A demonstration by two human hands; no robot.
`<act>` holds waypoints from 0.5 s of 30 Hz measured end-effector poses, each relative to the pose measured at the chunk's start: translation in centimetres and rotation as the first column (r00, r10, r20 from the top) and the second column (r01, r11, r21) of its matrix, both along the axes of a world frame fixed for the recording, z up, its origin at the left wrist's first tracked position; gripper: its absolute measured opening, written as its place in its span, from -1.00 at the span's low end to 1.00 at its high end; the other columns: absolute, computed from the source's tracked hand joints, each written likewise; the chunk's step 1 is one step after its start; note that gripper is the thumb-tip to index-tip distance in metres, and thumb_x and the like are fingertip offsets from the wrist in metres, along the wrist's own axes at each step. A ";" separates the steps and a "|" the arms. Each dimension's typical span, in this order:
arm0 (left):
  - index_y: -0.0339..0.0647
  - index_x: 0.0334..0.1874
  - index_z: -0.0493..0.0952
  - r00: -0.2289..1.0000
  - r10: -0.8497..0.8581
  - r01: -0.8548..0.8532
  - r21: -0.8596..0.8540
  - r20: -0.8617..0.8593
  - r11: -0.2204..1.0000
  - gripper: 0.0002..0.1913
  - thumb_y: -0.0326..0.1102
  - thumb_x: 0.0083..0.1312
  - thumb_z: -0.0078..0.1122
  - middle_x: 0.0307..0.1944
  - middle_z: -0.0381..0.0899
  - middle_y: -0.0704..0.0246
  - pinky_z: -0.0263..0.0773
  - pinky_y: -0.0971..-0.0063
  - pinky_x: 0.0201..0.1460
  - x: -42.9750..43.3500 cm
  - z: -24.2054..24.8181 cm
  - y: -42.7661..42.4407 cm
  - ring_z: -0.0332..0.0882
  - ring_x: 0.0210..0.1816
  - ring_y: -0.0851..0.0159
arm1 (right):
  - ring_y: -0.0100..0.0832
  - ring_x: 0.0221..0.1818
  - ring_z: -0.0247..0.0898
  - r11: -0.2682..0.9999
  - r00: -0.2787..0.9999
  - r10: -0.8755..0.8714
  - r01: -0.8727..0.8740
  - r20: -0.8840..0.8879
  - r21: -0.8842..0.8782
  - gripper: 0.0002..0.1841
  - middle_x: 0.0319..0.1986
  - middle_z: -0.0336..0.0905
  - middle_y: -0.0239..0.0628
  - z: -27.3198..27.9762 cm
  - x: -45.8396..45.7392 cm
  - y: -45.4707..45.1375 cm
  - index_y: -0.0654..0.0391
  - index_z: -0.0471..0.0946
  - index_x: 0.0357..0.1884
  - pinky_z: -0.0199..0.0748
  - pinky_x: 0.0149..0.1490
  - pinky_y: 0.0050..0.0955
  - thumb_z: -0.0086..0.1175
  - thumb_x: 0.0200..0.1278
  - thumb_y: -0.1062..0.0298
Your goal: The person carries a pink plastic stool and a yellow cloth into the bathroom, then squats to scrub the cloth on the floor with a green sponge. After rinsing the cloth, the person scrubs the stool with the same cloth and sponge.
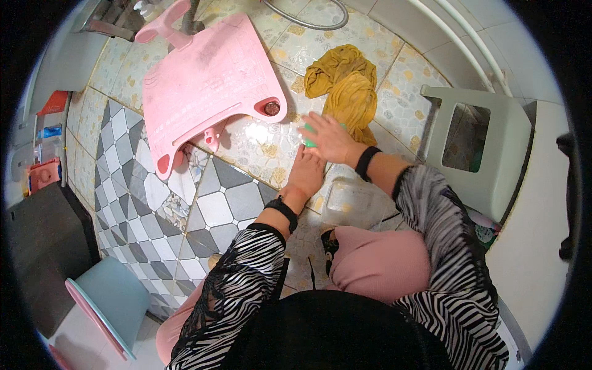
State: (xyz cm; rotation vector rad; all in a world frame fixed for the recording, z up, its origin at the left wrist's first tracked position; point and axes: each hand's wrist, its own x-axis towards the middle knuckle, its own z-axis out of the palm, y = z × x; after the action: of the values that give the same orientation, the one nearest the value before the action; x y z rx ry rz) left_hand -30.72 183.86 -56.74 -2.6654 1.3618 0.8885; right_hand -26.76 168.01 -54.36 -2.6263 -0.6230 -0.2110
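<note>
My right hand [332,138] is spread over a small green object [311,135], gripping it low at the tiled floor [259,138]. Most of that object is hidden, so its kind is unclear. Just below it, the fingertips of my left hand [306,170] meet the right hand's fingers; whether they hold anything is hidden. A mustard-yellow wet cloth [354,99] lies crumpled beyond my right hand. To the left is a pink plastic tabletop [212,74] with corner recesses and a raised stand. A clear plastic container [354,201] sits below my right wrist.
A pale green plastic stool [504,152] stands at the right. Floor-level black-and-white patterned tiles [212,208] cover the left. Nested blue and pink buckets [113,296] are at lower left, near a dark box [46,245]. A metal hose [319,25] curls at the top.
</note>
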 end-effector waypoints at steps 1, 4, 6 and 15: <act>-0.23 0.28 0.21 1.000 0.010 -0.010 -0.045 0.012 0.999 -0.46 -0.26 0.22 -0.09 0.36 0.04 0.19 -0.11 0.12 0.38 0.0 -0.2 0.1 -0.04 0.39 0.13 | -0.08 0.17 0.16 0.982 0.991 0.120 -0.128 -0.065 -0.139 -0.52 0.08 0.29 -0.10 -0.6 -0.1 0.4 0.10 0.42 0.00 0.15 0.19 -0.22 0.18 -0.05 0.28; -0.24 0.29 0.20 0.991 0.050 -0.019 -0.246 0.122 0.969 -0.48 -0.21 0.28 -0.14 0.40 -0.02 0.24 -0.14 0.12 0.40 0.2 -0.6 0.6 -0.11 0.42 0.15 | -0.13 0.22 0.10 0.970 0.993 -0.101 0.086 -0.055 -0.226 -0.52 0.13 0.25 -0.10 -2.0 2.3 -1.8 0.06 0.40 0.04 0.12 0.20 -0.24 0.13 0.03 0.18; -0.25 0.29 0.20 0.992 0.039 -0.009 -0.240 0.121 0.971 -0.48 -0.22 0.28 -0.13 0.41 -0.04 0.26 -0.15 0.13 0.40 0.4 -0.7 0.8 -0.14 0.43 0.15 | -0.13 0.22 0.10 0.976 0.996 -0.087 0.089 0.016 -0.198 -0.53 0.14 0.24 -0.11 -2.5 3.0 -2.0 0.01 0.41 0.06 0.15 0.17 -0.28 0.11 0.04 0.18; -0.25 0.23 0.27 0.993 0.047 -0.014 -0.283 0.108 0.959 -0.52 -0.30 0.24 -0.11 0.37 0.06 0.27 -0.09 0.22 0.40 0.5 -0.9 0.8 -0.08 0.41 0.18 | -0.15 0.14 0.21 0.954 0.976 -0.217 0.214 0.010 -0.210 -0.57 0.11 0.31 -0.11 -2.9 0.7 -2.5 -0.02 0.45 0.01 0.22 0.01 -0.15 0.10 0.04 0.16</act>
State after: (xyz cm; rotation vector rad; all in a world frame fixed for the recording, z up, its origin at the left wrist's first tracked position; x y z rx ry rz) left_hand -30.17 184.69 -57.63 -2.8970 1.5279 0.5707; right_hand -26.04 165.48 -57.25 -2.8986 -0.3699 -0.2023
